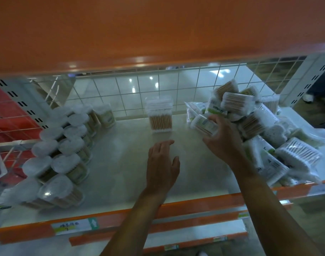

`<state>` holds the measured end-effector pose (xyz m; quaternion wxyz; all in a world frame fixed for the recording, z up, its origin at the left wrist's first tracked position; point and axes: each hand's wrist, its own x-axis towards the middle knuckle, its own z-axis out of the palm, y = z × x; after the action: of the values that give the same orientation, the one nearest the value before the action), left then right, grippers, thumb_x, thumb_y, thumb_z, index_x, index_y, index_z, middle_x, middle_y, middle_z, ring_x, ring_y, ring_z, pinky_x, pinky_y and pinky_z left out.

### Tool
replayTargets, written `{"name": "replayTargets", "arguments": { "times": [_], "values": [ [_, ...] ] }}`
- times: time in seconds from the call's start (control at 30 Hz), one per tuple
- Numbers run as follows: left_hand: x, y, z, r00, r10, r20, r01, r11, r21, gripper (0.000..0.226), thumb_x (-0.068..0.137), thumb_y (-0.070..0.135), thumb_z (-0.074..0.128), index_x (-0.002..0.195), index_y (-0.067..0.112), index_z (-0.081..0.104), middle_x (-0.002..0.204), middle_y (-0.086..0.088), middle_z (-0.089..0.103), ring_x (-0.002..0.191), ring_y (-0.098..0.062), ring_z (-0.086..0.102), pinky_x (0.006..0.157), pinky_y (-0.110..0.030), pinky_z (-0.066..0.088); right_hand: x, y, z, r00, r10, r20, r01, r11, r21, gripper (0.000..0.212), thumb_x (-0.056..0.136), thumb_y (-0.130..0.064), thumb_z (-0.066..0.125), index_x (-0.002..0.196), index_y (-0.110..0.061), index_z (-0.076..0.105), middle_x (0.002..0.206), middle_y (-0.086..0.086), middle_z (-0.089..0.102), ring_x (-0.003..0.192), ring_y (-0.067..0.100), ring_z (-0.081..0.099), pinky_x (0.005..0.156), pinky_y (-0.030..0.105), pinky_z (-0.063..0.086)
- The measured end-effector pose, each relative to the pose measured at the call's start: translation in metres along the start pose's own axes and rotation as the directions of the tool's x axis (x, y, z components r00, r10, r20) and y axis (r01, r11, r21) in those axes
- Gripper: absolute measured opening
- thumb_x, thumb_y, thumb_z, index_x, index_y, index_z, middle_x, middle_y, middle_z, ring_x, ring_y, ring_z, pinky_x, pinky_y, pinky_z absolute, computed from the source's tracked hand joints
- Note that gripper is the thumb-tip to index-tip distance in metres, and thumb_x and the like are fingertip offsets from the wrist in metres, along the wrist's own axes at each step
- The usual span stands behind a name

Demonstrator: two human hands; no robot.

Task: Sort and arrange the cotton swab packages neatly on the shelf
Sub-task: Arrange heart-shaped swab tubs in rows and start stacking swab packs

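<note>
Left of frame: round tubs (pixel 62 156) of swabs already lined up in two rows, lids up, running from the front edge back toward the wire grid (pixel 121 93). Centre, near the back: one clear square box (pixel 160 115) standing upright and alone on the bare shelf (pixel 121 163). Below it, mid-frame: left hand (pixel 162 163) flat and relaxed, fingers straight, holding nothing (touching the shelf or just above it, hard to tell). Right of centre: right hand (pixel 220 137) curled round a bagged packet (pixel 204 124) at the left edge of the loose heap (pixel 259 122) filling the right of the frame. Judged as the picking step: drawing one packet out of the heap for placing. Next, probably, lifting it clear without tumbling its neighbours, then setting it down in the open middle ground, beside the square box or in a fresh row, squared up with the rest.
</note>
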<state>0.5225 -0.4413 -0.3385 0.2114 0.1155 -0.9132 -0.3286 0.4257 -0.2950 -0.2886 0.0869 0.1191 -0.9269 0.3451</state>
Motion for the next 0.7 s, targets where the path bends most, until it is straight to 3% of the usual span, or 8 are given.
{"name": "replayTargets", "arguments": {
  "times": [0.1, 0.23, 0.33, 0.4, 0.5, 0.7],
  "values": [
    [0.001, 0.001, -0.004, 1.0, 0.016, 0.0, -0.016, 0.999, -0.029, 0.052, 0.075, 0.01, 0.069, 0.125, 0.011, 0.056, 0.121, -0.009, 0.058, 0.114, -0.028, 0.05, 0.092, -0.026, 0.033, -0.009, -0.011, 0.005, 0.998, -0.039, 0.054, 0.033, 0.994, 0.104, 0.05, 0.068, -0.011, 0.071, 0.116, -0.014, 0.056, 0.099, -0.001, 0.058, 0.088, 0.019, 0.057, 0.072, 0.029, 0.046],
    [0.0, 0.002, -0.007, 0.994, 0.098, 0.045, -0.095, 0.993, -0.07, 0.065, 0.077, 0.011, 0.07, 0.136, 0.013, 0.045, 0.139, -0.005, 0.048, 0.126, -0.023, 0.042, 0.1, -0.023, 0.029, -0.016, -0.024, 0.01, 0.993, -0.059, 0.105, 0.04, 0.984, 0.172, 0.047, 0.071, -0.011, 0.071, 0.117, -0.015, 0.057, 0.097, -0.002, 0.058, 0.08, 0.009, 0.053, 0.062, 0.008, 0.039],
    [-0.002, 0.002, -0.007, 0.991, 0.119, 0.055, -0.114, 0.99, -0.088, 0.073, 0.078, 0.011, 0.072, 0.142, 0.014, 0.038, 0.149, -0.002, 0.038, 0.136, -0.019, 0.034, 0.107, -0.025, 0.027, -0.017, -0.029, 0.013, 0.991, -0.059, 0.123, 0.031, 0.975, 0.22, 0.046, 0.076, -0.015, 0.07, 0.12, -0.014, 0.056, 0.097, -0.004, 0.055, 0.076, 0.001, 0.05, 0.058, 0.003, 0.04],
    [-0.002, -0.001, -0.008, 0.991, 0.128, 0.041, -0.124, 0.989, -0.083, 0.077, 0.077, 0.011, 0.073, 0.144, 0.015, 0.035, 0.152, -0.002, 0.033, 0.138, -0.019, 0.031, 0.109, -0.028, 0.028, -0.018, -0.032, 0.015, 0.989, -0.055, 0.138, 0.018, 0.966, 0.26, 0.043, 0.081, -0.022, 0.069, 0.121, -0.016, 0.055, 0.1, -0.006, 0.054, 0.082, 0.005, 0.054, 0.065, 0.009, 0.044],
    [-0.001, -0.006, -0.009, 0.987, 0.163, 0.018, -0.161, 0.985, -0.058, 0.083, 0.074, 0.011, 0.074, 0.145, 0.014, 0.032, 0.154, -0.005, 0.028, 0.14, -0.021, 0.028, 0.108, -0.03, 0.028, -0.017, -0.034, 0.018, 0.978, -0.022, 0.206, -0.048, 0.944, 0.326, 0.039, 0.087, -0.031, 0.062, 0.123, -0.017, 0.054, 0.106, -0.004, 0.055, 0.094, 0.013, 0.059, 0.077, 0.031, 0.054],
    [0.003, -0.016, -0.01, 0.974, 0.225, -0.027, -0.226, 0.974, -0.024, 0.089, 0.074, 0.011, 0.075, 0.147, 0.018, 0.024, 0.156, -0.006, 0.023, 0.142, -0.022, 0.024, 0.11, -0.036, 0.033, -0.021, -0.047, 0.022, 0.908, 0.063, 0.413, -0.293, 0.801, 0.522, 0.028, 0.099, -0.03, 0.041, 0.116, -0.011, 0.052, 0.104, 0.014, 0.058, 0.085, 0.024, 0.066, 0.064, 0.039, 0.059]
  ]
}}
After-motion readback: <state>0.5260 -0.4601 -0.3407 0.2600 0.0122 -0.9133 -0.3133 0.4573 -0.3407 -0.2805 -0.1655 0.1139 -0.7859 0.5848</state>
